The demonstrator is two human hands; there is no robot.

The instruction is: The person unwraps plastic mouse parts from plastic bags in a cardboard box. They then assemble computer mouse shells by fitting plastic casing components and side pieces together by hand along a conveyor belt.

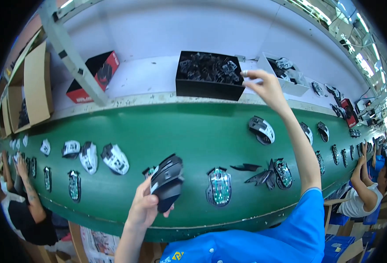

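Observation:
My left hand (144,204) grips a black computer mouse shell (167,182), held tilted above the green belt. Over the right end of a black box (207,90) is my right hand (263,86), thumb and forefinger apart, nothing visible between them. Small dark and clear plastic parts (209,66) fill that box. Partly hidden behind the held shell lies a mouse base with a green circuit board (148,172). Another open mouse base (220,187) rests to its right. Black wing-shaped pieces (263,176) lie beside a further mouse base (283,173).
White-and-black mice (115,158) sit on the green belt (180,131), left and right. A shelf behind carries a red-and-black box (94,76) and a white box (292,84) of parts. A metal post (70,55) stands at left. Other people work at both ends.

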